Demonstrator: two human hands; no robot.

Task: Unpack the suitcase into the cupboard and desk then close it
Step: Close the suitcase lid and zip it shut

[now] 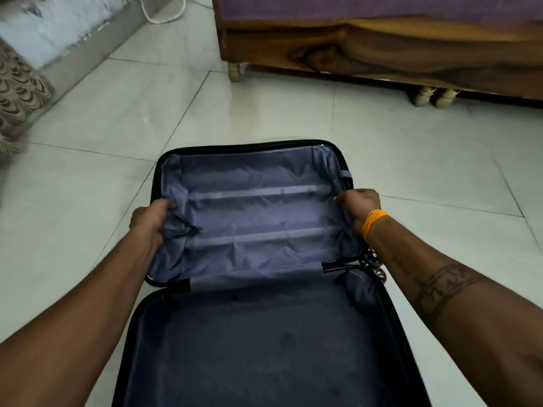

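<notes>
A black hard-shell suitcase lies open on the tiled floor, and both halves show only grey-blue lining with nothing inside. Its far half, the lid, is tilted up off the floor. My left hand grips the lid's left rim, fingers curled over the edge into the lining. My right hand, with an orange band at the wrist, grips the lid's right rim. The near half reaches past the bottom of the view.
A wooden bed frame on short legs stands at the back right. A patterned cloth hangs at the far left beside a wall skirting. A white cord lies on the floor at the back.
</notes>
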